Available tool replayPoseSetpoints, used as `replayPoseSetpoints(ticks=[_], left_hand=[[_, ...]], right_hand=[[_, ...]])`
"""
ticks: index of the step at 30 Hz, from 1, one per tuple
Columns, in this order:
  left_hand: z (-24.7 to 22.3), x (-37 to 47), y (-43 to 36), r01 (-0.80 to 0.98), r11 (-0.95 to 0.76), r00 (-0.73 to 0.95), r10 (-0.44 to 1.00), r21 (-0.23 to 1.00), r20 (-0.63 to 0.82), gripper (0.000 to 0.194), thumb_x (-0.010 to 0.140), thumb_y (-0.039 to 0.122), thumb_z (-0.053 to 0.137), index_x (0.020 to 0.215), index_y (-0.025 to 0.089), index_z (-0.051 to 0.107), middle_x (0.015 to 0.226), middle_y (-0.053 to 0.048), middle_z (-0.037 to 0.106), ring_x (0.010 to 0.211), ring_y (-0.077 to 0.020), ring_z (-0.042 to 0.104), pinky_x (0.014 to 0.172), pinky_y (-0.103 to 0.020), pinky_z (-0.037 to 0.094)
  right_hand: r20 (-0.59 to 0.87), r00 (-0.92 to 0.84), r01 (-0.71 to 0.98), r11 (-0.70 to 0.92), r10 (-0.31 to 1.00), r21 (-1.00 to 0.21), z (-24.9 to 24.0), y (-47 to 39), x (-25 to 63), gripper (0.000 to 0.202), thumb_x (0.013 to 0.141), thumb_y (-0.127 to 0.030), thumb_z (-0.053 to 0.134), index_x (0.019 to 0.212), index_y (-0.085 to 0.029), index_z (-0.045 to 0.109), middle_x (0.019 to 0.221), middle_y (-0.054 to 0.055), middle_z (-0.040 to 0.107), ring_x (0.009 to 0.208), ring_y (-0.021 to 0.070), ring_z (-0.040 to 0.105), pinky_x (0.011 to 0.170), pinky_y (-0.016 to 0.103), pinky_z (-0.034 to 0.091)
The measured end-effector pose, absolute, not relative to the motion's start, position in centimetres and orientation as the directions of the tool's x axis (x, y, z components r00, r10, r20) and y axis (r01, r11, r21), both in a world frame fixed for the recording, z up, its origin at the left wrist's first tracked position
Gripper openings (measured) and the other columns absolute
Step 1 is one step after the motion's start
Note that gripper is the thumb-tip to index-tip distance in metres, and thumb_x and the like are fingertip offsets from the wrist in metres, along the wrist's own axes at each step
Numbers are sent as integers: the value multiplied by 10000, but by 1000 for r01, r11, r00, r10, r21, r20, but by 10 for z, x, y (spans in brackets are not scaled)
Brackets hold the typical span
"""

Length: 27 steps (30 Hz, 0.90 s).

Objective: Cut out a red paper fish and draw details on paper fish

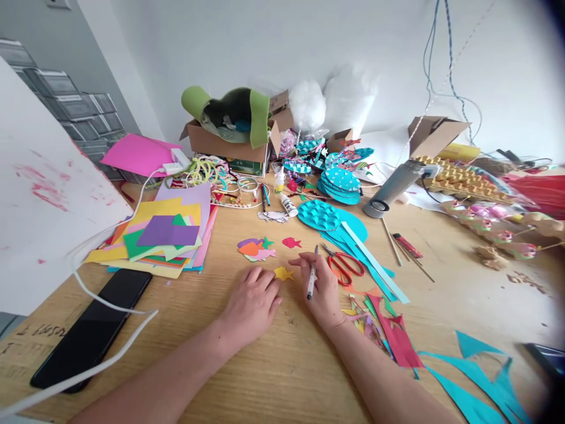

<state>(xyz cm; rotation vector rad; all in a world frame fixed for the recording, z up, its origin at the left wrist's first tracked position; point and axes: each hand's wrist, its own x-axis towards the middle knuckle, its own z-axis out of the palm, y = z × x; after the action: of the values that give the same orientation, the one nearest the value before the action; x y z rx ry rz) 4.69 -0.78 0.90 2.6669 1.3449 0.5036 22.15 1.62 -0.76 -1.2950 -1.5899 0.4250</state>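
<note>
My left hand point(253, 300) rests on the wooden table with bent fingers, its fingertips at the left edge of a small yellow paper fish point(283, 274). In my right hand point(324, 288) is a pen point(312, 277), held slanted between the fingers, its dark end towards me. The index finger of that hand stretches over towards the yellow fish. Just beyond lie overlapping paper fish cut-outs point(253, 250) in orange, purple and pink, and a separate red paper fish point(292, 242). Scissors with red handles point(344, 265) lie beside my right hand.
Coloured paper sheets point(168, 232) and a black phone point(95, 327) lie left, crossed by a white cable point(115, 303). Paper scraps point(395, 335) spread at right. Behind are a turquoise egg-carton piece point(318, 215), glue bottle point(289, 206), grey flask point(395, 188) and cardboard box point(229, 154).
</note>
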Motion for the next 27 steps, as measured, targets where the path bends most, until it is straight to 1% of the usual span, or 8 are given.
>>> replayPoseSetpoints(ticks=[6,10,14,17,19,22,25,27], left_hand=[[13,62,-10,773,-607,568,791,185,227,267,893,297,553,1109,154,615,1025,-83,606,1027,-259,493,904,-432,435],[13,74,-9,774,-612,579,787,158,214,286,900,334,533,1091,144,629,994,-84,603,984,-266,501,866,-436,435],[9,76,-12,787,-597,567,800,154,197,313,909,344,512,1120,139,619,1043,-90,604,976,-269,500,851,-440,431],[8,74,-13,787,-596,568,801,160,191,346,910,345,514,1177,139,591,1067,-97,604,996,-269,500,871,-439,420],[8,73,-13,786,-595,567,802,167,187,357,908,345,520,1196,142,578,1067,-97,605,1002,-267,501,877,-440,416],[10,72,-13,788,-589,560,807,181,188,343,906,344,525,1182,148,581,1075,-95,602,1008,-267,500,879,-443,413],[11,70,-13,790,-581,551,813,196,189,318,907,342,524,1156,153,587,1067,-90,597,1011,-268,496,890,-446,412],[12,68,-13,790,-578,548,815,205,188,316,906,341,527,1155,154,582,1064,-91,592,1028,-271,489,905,-450,411]], right_hand=[[461,151,424,364,875,-830,-4,13,221,238,1000,-338,367,1101,-200,532,844,57,720,807,189,654,755,335,490],[461,200,326,385,864,-863,-6,15,223,310,1006,-398,327,1151,-201,517,849,57,693,827,192,649,727,330,503],[297,153,241,256,942,-936,-12,20,224,334,989,-468,347,1086,-210,534,851,61,680,777,197,666,676,323,519],[186,132,253,149,974,-956,-15,22,225,348,972,-503,371,1068,-212,538,865,66,677,738,199,673,665,330,530],[208,142,269,165,968,-949,-15,21,226,346,975,-493,374,1083,-211,544,871,65,673,783,201,671,718,341,531],[298,126,247,261,946,-933,-13,19,227,338,985,-461,373,1113,-208,557,865,56,662,831,194,652,758,338,523],[344,169,210,307,924,-928,-8,17,227,363,978,-466,384,1070,-193,605,794,38,625,752,176,626,689,311,518],[284,206,161,254,936,-954,-5,18,226,378,959,-484,418,979,-177,638,705,19,587,627,156,596,593,287,504]])
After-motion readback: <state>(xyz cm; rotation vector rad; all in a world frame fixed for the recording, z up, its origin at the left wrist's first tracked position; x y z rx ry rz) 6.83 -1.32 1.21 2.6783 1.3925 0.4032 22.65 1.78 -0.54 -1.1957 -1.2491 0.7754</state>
